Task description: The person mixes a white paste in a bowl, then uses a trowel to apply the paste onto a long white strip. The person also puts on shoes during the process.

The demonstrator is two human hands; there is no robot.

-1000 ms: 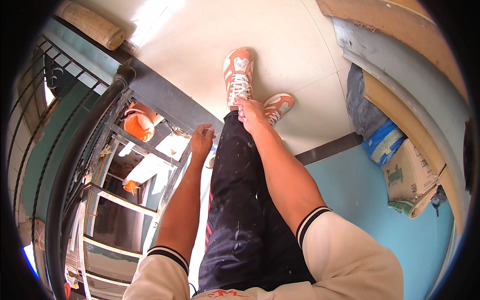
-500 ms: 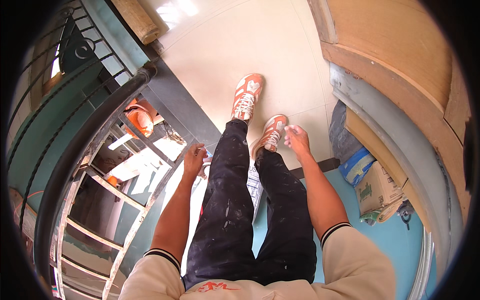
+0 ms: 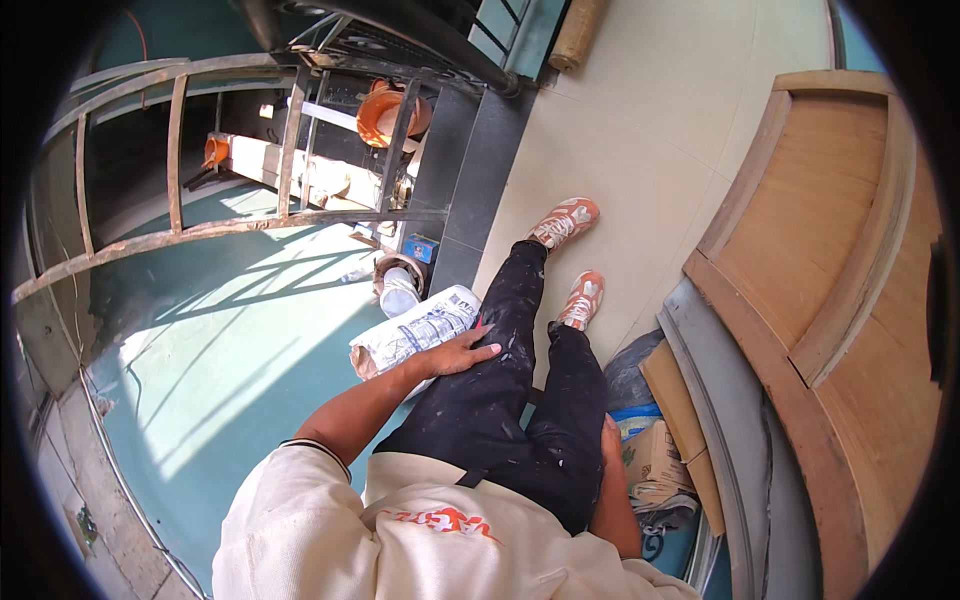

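My left hand [image 3: 462, 353] lies on the left thigh of my paint-spotted dark trousers [image 3: 480, 400], fingers stretched out and holding nothing that I can see. A small red patch shows just beyond its fingertips; what it is I cannot make out. Next to this hand lies a white printed sack [image 3: 410, 335] on the green floor. My right hand [image 3: 611, 440] hangs beside my right thigh, close to some folded cardboard [image 3: 655, 465]. Its fingers are mostly hidden. Both my orange-and-white shoes [image 3: 565, 222] stand on pale tiles.
A rusty metal ladder-like frame [image 3: 178, 150] and a dark railing [image 3: 450, 45] are at left. Beyond them is an orange bucket [image 3: 378, 115]. A small blue box [image 3: 420, 247] and a white container [image 3: 399, 291] sit near the dark tiled step [image 3: 470, 195]. Wooden panels [image 3: 820, 230] lean at right.
My view has swung left, bringing the sack and more green floor into sight. My left hand has come down onto my thigh, and my right hand has dropped back beside my leg.
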